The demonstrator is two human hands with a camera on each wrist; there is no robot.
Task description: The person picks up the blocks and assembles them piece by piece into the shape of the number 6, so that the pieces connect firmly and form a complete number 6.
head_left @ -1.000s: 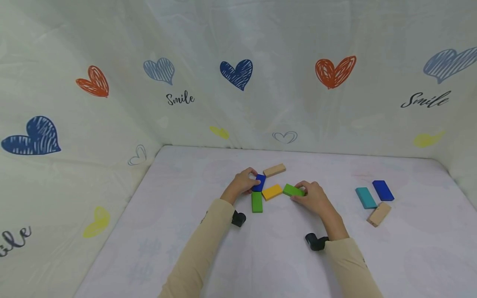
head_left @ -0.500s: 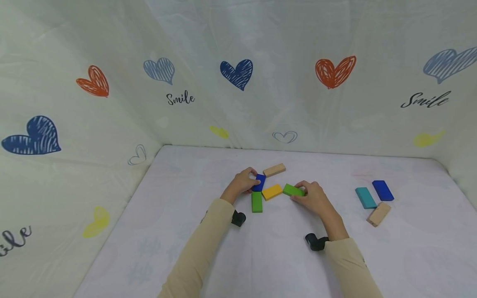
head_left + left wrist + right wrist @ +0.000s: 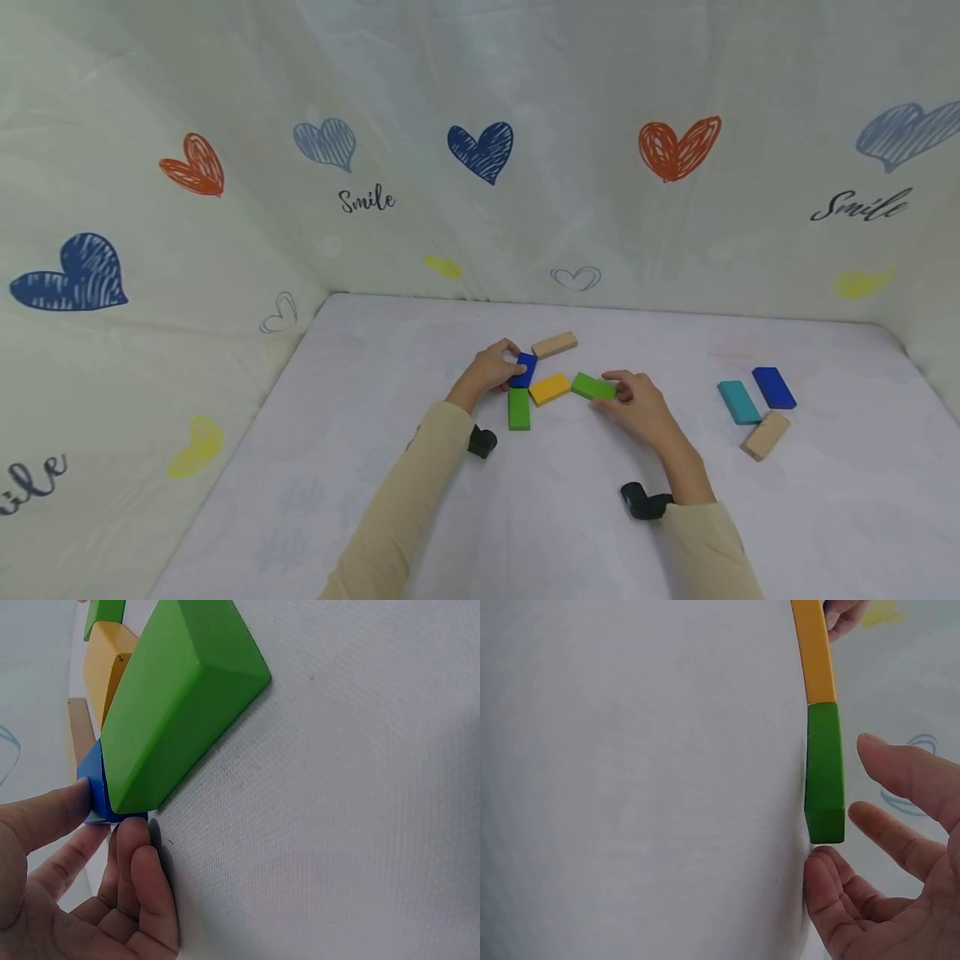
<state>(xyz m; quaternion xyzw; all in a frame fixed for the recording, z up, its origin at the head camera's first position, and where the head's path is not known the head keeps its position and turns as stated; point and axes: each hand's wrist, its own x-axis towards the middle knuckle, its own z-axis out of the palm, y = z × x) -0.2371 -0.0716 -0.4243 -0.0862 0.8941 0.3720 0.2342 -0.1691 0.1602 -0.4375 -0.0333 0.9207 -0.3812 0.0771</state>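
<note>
Thumb and fingers of my left hand [image 3: 487, 369] pinch a blue block [image 3: 527, 370]; the left wrist view shows the thumb on this blue block [image 3: 91, 780]. One green block [image 3: 519, 409] lies against its near end. A yellow block [image 3: 551, 389] slants off to the right from where those two meet. Beyond it, end to end, lies another green block [image 3: 593, 386]. Beside that block's right end is my right hand [image 3: 636, 406], its thumb and fingers spread. In the right wrist view, the thumb and index finger stand apart from this green block [image 3: 825, 772].
A plain wooden block [image 3: 554, 345] lies behind the blue one. Off to the right are a teal block [image 3: 739, 402], a second blue block [image 3: 774, 387] and another wooden block [image 3: 766, 436]. A white cloth wall [image 3: 570, 208] with printed hearts rises behind the table [image 3: 360, 500].
My right hand has let go of the right green block, its fingers spreading and shifting slightly right. My left hand keeps its hold on the blue block. The whole view has shifted slightly.
</note>
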